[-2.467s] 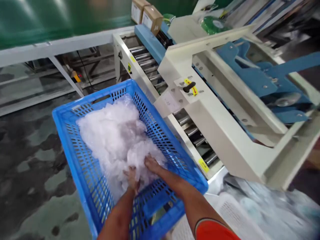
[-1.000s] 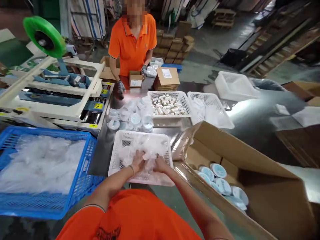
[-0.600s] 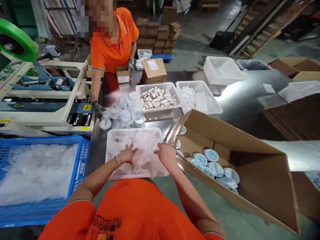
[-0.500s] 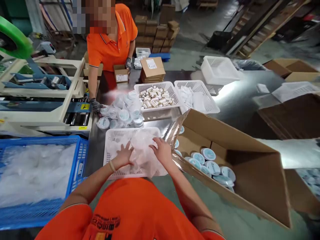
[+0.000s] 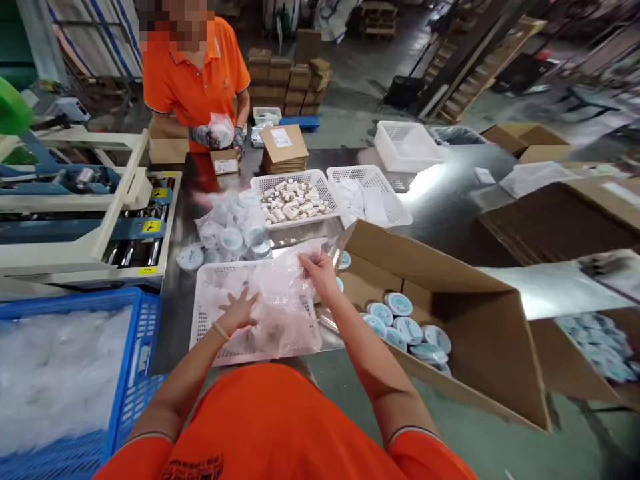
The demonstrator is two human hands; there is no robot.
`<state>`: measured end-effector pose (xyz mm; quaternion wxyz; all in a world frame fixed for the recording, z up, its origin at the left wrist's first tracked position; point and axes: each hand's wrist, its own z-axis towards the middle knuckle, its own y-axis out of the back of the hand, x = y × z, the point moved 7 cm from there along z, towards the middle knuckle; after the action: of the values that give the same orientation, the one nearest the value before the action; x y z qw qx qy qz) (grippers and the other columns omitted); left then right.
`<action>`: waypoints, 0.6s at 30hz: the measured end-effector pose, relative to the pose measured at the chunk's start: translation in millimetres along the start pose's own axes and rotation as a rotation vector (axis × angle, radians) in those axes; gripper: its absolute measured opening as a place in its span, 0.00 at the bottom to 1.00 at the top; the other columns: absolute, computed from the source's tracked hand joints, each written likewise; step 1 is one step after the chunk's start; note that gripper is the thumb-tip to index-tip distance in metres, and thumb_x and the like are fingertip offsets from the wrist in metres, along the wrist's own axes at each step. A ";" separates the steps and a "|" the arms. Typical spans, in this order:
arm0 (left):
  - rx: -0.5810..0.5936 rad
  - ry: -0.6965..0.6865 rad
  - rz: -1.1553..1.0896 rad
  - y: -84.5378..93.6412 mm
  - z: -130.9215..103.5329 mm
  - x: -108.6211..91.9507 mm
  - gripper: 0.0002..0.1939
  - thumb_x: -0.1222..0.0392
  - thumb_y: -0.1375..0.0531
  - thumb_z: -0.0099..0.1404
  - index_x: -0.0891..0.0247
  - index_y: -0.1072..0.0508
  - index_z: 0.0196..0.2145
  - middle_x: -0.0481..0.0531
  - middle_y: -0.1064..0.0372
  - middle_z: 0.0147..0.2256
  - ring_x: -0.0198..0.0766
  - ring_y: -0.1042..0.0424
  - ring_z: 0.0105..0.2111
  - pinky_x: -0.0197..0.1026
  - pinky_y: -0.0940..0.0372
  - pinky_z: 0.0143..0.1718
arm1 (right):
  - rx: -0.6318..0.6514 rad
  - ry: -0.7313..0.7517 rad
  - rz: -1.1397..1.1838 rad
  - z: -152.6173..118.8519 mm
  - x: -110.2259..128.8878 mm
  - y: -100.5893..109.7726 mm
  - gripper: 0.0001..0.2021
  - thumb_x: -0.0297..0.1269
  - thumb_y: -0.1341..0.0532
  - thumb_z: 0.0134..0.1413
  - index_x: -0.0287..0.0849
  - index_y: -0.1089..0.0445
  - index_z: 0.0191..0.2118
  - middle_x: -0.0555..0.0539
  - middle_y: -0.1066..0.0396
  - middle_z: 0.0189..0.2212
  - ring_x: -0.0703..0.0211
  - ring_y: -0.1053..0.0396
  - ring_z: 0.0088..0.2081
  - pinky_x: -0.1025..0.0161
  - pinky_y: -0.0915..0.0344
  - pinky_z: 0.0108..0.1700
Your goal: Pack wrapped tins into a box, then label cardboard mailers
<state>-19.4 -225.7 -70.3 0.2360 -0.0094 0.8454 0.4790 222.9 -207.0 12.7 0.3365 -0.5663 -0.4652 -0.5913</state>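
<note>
Pinched by the right hand, plastic has been lifted, apparently loosened from the basket below, the left hand splayed empty alongside.

A shiny metal bench reflects a bright patch of light. Beyond it, a grey-green floor runs back past stacked cardboard boxes and a dark, slanting post to a wooden pallet in dimness.
</note>
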 end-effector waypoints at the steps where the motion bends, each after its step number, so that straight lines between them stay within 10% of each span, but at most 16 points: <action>1: -0.029 -0.006 0.001 17.5 -5.2 1.3 0.29 0.58 0.25 0.52 0.58 0.20 0.53 0.71 0.30 0.62 0.80 0.27 0.54 0.79 0.30 0.45 | -0.007 -0.046 0.046 0.4 -2.9 6.2 0.23 0.61 0.33 0.46 0.47 0.38 0.29 0.58 0.41 0.18 0.65 0.45 0.20 0.66 0.43 0.23; 4: -0.508 -0.157 -0.116 88.4 -38.0 -23.4 0.10 0.61 0.38 0.68 0.62 0.21 0.45 0.62 0.21 0.45 0.53 0.20 0.44 0.56 0.24 0.46 | -0.047 -0.080 0.106 2.1 -7.9 25.7 0.26 0.65 0.35 0.45 0.47 0.40 0.27 0.59 0.44 0.18 0.66 0.48 0.21 0.66 0.46 0.23; 7: -0.984 -0.470 -0.268 125.8 -87.6 -89.8 0.07 0.58 0.41 0.73 0.60 0.23 0.40 0.53 0.23 0.36 0.40 0.23 0.36 0.41 0.25 0.37 | -0.092 -0.042 0.116 4.2 -7.4 50.2 0.27 0.67 0.35 0.44 0.46 0.39 0.27 0.57 0.41 0.20 0.65 0.45 0.23 0.65 0.44 0.26; 12: -0.884 -0.857 0.159 84.7 -81.7 -230.2 0.07 0.66 0.38 0.69 0.60 0.23 0.33 0.61 0.23 0.52 0.52 0.24 0.50 0.54 0.26 0.49 | -0.070 -0.016 0.107 8.1 -7.3 103.0 0.28 0.67 0.34 0.44 0.45 0.38 0.26 0.55 0.39 0.20 0.65 0.45 0.24 0.66 0.45 0.26; 18: -0.865 -0.638 0.173 62.9 -20.4 -265.3 0.19 0.74 0.48 0.72 0.66 0.23 0.53 0.62 0.21 0.47 0.47 0.22 0.46 0.47 0.25 0.48 | 0.151 -0.066 -0.193 25.2 -40.6 205.3 0.24 0.62 0.40 0.56 0.43 0.32 0.28 0.51 0.31 0.21 0.62 0.36 0.24 0.64 0.38 0.28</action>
<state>193.2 -264.0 97.5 0.4152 0.1097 0.4552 0.7800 427.2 -258.7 5.6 0.3042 -0.5111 -0.5715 -0.5654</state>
